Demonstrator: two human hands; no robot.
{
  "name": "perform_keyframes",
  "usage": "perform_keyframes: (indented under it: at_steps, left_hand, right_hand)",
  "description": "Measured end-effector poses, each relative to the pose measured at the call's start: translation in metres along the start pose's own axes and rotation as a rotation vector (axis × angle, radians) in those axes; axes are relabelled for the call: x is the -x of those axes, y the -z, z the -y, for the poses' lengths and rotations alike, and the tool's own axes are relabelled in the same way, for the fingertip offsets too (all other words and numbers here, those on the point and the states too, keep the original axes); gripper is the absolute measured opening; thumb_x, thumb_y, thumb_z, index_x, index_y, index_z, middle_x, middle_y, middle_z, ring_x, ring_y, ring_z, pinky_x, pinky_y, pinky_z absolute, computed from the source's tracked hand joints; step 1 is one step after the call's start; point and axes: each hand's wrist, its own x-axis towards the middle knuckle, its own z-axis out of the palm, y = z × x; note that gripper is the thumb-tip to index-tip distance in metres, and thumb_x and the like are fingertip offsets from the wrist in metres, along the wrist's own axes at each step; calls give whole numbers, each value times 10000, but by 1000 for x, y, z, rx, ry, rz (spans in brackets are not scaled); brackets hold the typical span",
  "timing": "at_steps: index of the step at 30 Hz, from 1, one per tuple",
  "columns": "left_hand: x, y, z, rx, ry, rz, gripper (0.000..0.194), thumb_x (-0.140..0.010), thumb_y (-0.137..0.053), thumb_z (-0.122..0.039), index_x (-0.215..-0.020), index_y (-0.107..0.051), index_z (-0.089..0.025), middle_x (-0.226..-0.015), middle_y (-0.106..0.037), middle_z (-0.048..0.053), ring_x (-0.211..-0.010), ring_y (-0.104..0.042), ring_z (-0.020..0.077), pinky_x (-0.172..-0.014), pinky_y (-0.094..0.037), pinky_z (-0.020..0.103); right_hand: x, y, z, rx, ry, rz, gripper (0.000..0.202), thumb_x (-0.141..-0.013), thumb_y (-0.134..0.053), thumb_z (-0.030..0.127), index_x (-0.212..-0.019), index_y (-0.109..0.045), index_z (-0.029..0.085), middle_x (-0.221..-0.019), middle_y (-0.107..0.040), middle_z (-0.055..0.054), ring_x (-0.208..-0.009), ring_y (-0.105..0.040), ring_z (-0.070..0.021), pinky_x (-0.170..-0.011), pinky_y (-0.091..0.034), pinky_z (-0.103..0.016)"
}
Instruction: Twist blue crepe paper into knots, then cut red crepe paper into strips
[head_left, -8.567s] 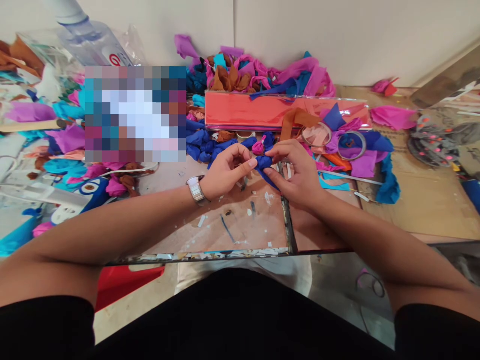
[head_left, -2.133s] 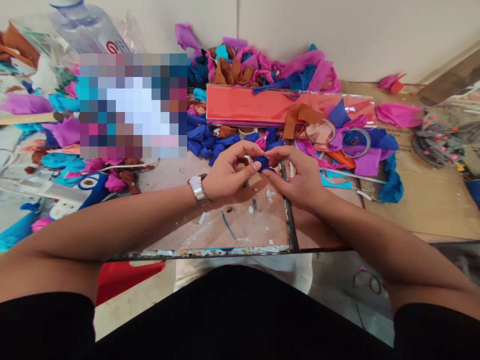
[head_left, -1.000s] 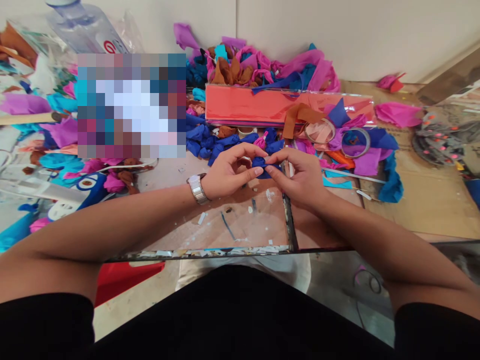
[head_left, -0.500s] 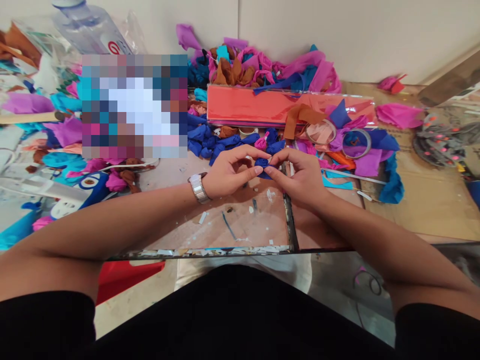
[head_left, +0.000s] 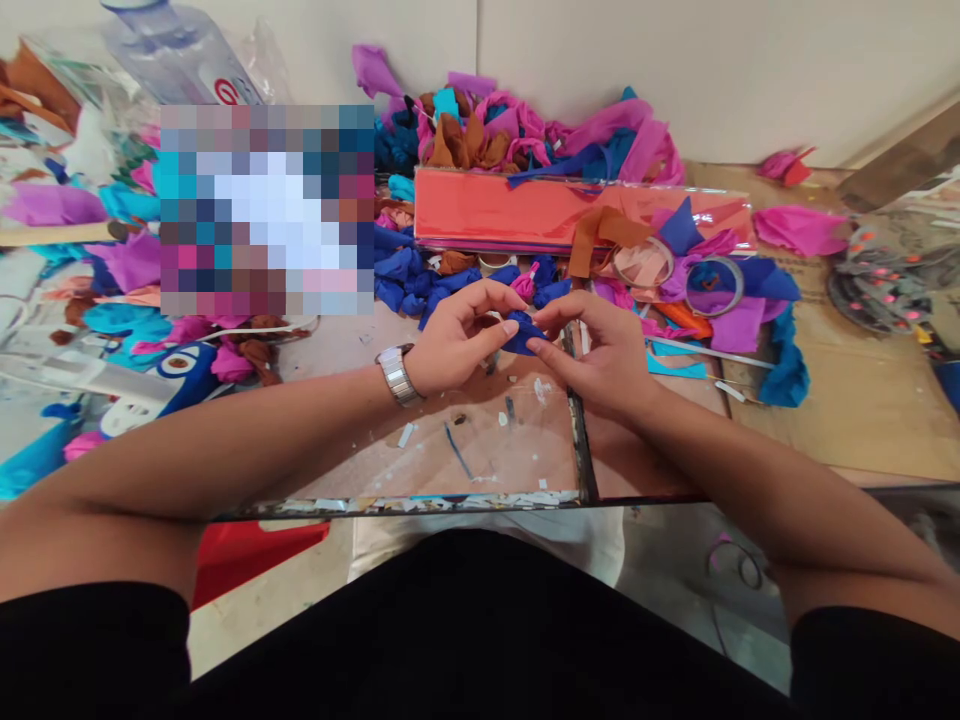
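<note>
Left hand (head_left: 469, 335): your thumb and fingertips pinch the blue piece's left side.
Right hand (head_left: 600, 345): yours too grips it, from the right.
Blue piece (head_left: 520, 338): between your fingertips, partly covered by them, over the bench (head_left: 420, 450).
Blue bundles (head_left: 412, 280): just beyond your left hand.
Red pack (head_left: 517, 210): farther beyond both hands.
Grey-rimmed roll (head_left: 738, 288): right of your right hand, beyond it.

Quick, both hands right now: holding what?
Left hand: closed, pinching the blue paper.
Right hand: closed, pinching the same paper from its other side.
</note>
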Motion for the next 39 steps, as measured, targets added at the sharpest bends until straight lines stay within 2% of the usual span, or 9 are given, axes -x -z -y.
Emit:
perform_keyframes:
  at_steps: [4, 10, 14, 18, 24, 33, 39]
  left_hand:
    - [0, 0, 0, 17, -10, 1, 321, -957, -770, -472, -1088, -688, -191, -1049, -730, 49, -886, -695, 135, -810, -584, 281]
    - [-1, 2, 2, 9, 4, 34, 338, -967, -754, -489, -1121, -695, -193, -1045, -748, 56, -885, -707, 142, -825, -601, 290]
    - [-1, 2, 2, 12, -1, 38, 354, -962, -763, -495, -1117, -690, -186, -1072, -750, 66, -887, -704, 138, -827, -606, 283]
    - [-1, 2, 1, 33, 0, 37, 331, -962, -771, -470, -1099, -685, -181, -1048, -740, 59, -871, -703, 132, -822, -606, 279]
    - [0, 0, 0, 29, -37, 22, 306, -948, -782, -445, -1073, -697, -179, -1008, -737, 60, -894, -704, 147, -798, -594, 275]
    - [2, 1, 4, 5, -92, 10, 295, -940, -789, -431, -1089, -714, -188, -1072, -751, 83, -922, -705, 163, -794, -577, 281]
    - [4, 0, 3, -12, -145, 36, 272, -965, -767, -397, -1136, -715, -193, -1130, -755, 103, -1043, -719, 199, -907, -591, 331]
  right_hand:
    - [-1, 2, 2, 25, 18, 5, 149, -963, -771, 407, -1009, -743, 268, -949, -791, -21, -833, -731, -197, -759, -605, -347]
    - [-2, 2, 1, 14, 72, 13, 176, -942, -794, 363, -1091, -745, 283, -995, -794, -15, -769, -710, -181, -736, -591, -347]
    - [-2, 2, 0, 24, 112, 14, 125, -948, -785, 295, -1070, -755, 290, -991, -794, -14, -803, -718, -185, -782, -585, -357]
    - [-2, 3, 0, 47, 107, 6, 79, -965, -764, 303, -1044, -760, 294, -985, -800, -16, -859, -740, -202, -820, -588, -377]
    - [-2, 2, -1, 9, 123, -8, 51, -959, -775, 285, -1007, -760, 278, -937, -794, -13, -838, -742, -186, -788, -578, -352]
    - [-1, 0, 1, -119, 17, -2, 103, -965, -781, 366, -947, -761, 267, -904, -780, -22, -829, -722, -193, -772, -570, -359]
    - [2, -4, -2, -219, -144, 8, 203, -946, -803, 427, -913, -733, 240, -890, -737, -19, -823, -668, -178, -761, -525, -343]
